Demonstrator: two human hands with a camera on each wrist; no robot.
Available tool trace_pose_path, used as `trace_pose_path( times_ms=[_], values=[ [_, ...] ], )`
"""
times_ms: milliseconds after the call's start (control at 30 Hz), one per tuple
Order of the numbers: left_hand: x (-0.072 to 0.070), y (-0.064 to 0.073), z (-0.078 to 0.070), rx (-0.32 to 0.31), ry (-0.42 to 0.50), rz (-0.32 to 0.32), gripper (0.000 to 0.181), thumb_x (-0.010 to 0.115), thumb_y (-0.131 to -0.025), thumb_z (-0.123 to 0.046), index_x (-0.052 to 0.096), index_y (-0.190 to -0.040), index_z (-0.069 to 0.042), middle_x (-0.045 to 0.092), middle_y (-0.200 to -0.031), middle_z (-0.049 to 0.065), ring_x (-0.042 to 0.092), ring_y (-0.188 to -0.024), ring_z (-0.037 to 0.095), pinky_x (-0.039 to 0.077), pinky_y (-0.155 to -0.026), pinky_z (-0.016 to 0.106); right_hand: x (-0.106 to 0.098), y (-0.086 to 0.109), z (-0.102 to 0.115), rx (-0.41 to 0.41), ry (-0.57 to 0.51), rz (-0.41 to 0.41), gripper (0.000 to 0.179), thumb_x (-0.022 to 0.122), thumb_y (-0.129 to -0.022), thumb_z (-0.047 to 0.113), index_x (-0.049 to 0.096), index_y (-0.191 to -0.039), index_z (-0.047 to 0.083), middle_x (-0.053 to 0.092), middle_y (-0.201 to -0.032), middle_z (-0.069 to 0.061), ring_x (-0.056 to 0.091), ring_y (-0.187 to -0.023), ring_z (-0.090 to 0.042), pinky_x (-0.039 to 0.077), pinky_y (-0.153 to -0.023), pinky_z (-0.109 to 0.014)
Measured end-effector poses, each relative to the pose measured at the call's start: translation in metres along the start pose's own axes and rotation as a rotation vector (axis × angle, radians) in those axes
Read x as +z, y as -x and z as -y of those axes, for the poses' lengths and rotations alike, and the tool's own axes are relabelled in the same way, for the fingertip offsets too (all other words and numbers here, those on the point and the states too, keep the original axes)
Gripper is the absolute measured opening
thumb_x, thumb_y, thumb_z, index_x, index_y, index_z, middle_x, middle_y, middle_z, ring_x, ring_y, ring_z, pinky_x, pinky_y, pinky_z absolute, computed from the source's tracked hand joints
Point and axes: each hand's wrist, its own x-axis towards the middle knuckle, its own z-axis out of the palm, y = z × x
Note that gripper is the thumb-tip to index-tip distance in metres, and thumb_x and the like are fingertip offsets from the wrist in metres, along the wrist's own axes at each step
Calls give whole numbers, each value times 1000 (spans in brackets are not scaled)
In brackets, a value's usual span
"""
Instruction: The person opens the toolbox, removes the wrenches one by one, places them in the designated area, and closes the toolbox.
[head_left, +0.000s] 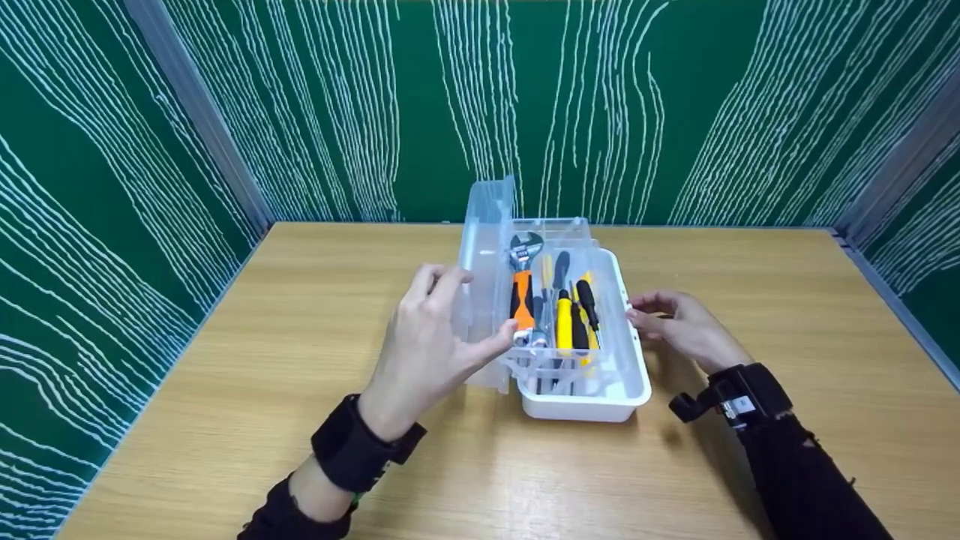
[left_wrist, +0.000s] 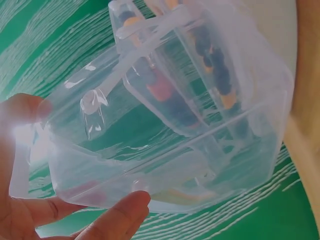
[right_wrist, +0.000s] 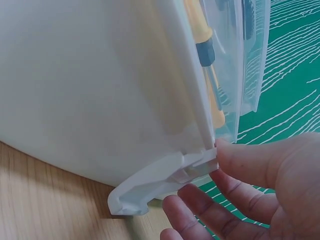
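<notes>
White plastic toolbox [head_left: 585,410], right of frame centre, on wooden table [head_left: 330,300]; clear lid [head_left: 486,217] standing open along its left side, held between left hand [head_left: 424,337] thumb and fingers. Right hand [head_left: 688,334], centre right, pinching side latch [right_wrist: 155,180]. Contents: orange-handled wrench [head_left: 523,292], screwdrivers [head_left: 586,298].

Bright light leaves a sheen on the near counter [head_left: 555,480], soft shadows right; the left-wrist view is hazy, glare flaring left.
</notes>
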Motion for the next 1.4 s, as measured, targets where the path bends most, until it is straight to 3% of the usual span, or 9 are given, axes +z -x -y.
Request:
trace_pose_path(
  times_ms=[267,533,800,1100,1400],
  values=[
    [-10,6,18,-37,9,8,63,80,-88,-50,71,-127,-2,67,-118,15,63,-90,24,63,-74,33,-1,2,-2,3,-17,7,49,67,-107,24,54,-145,-4,64,-132,-13,67,-107,-11,62,-98,-31],
    [-18,16,40,-132,98,67,58,79,-92,-41,69,-134,-2,68,-126,19,69,-111,32,69,-84,42,-2,3,-3,7,-16,3,50,67,-107,24,53,-146,-4,63,-135,-16,66,-107,-11,61,-97,-29],
    [-22,25,61,-225,173,120,54,78,-96,-30,66,-145,-8,66,-133,21,70,-114,33,68,-86,46,-2,4,-2,-9,-20,-2,53,67,-108,28,53,-146,-5,64,-133,-15,67,-105,-9,63,-94,-27],
    [-19,36,83,-257,235,110,53,73,-95,-18,64,-145,-4,67,-141,22,74,-114,34,68,-83,38,-2,1,-2,2,-6,7,52,65,-109,27,52,-147,-4,63,-137,-16,66,-107,-10,62,-96,-28],
    [-15,41,98,-292,253,102,49,72,-93,-13,67,-142,-10,73,-134,18,75,-111,35,69,-82,41,0,0,1,24,48,-12,50,65,-109,33,56,-146,1,60,-144,-19,62,-119,-20,59,-99,-25]
  ],
)
